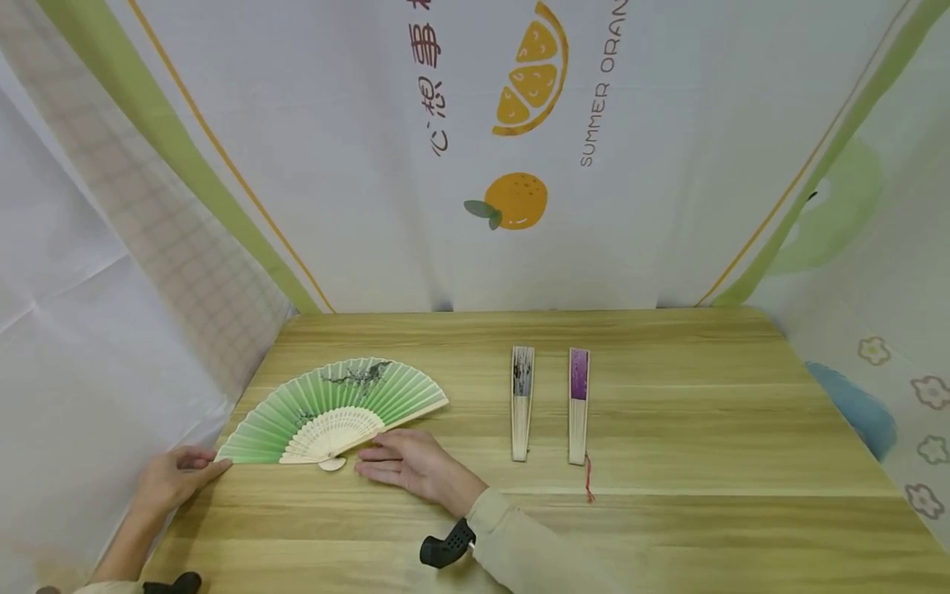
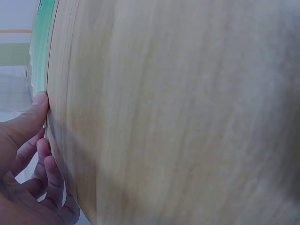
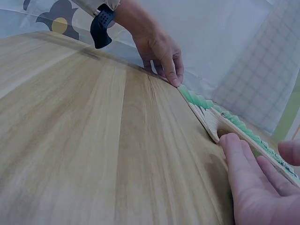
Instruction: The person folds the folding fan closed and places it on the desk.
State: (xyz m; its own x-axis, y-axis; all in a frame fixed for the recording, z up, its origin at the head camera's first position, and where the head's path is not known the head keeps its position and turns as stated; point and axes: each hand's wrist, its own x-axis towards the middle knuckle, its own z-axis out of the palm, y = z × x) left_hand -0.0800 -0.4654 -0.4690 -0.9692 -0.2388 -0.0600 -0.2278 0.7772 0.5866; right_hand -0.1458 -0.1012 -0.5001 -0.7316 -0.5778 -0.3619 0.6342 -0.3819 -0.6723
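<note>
A green folding fan (image 1: 261, 426) with dark branch drawings lies spread on the wooden table at the left, its pale ribs meeting at a pivot on the near side. My left hand (image 1: 167, 485) pinches the fan's left end between thumb and fingers. In the left wrist view the thumb rests on the green edge (image 2: 41, 56), with the other fingers curled below. Just right of the pivot, my right hand (image 1: 421, 467) has its fingers straight, fingertips at the fan's right outer rib. The right wrist view shows those fingers along the rib, thumb held apart.
Two folded fans lie side by side right of centre: one with grey, dark-patterned cloth (image 1: 523, 404), one purple (image 1: 579, 404) with a red tassel (image 1: 590, 483). White printed cloth (image 1: 356, 206) hangs behind the wooden table (image 1: 683, 429) and at both sides.
</note>
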